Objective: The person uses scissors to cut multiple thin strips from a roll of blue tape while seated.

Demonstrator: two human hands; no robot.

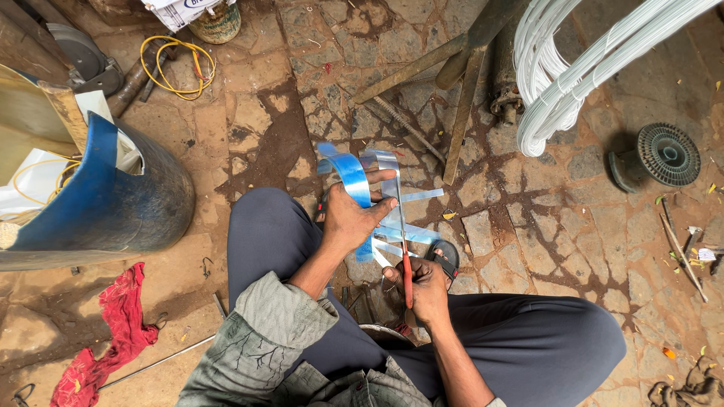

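We are holding a curled strip of shiny sheet metal in our left hand, its grip closing around the strip just above our knees. Our right hand is wrapping its grip shut on red-handled snips, whose blades are crossing the strip's loose ends. Open stone floor is lying at twelve and two o'clock. A blue drum is crowding nine o'clock, a red rag eight, white wire coils one.
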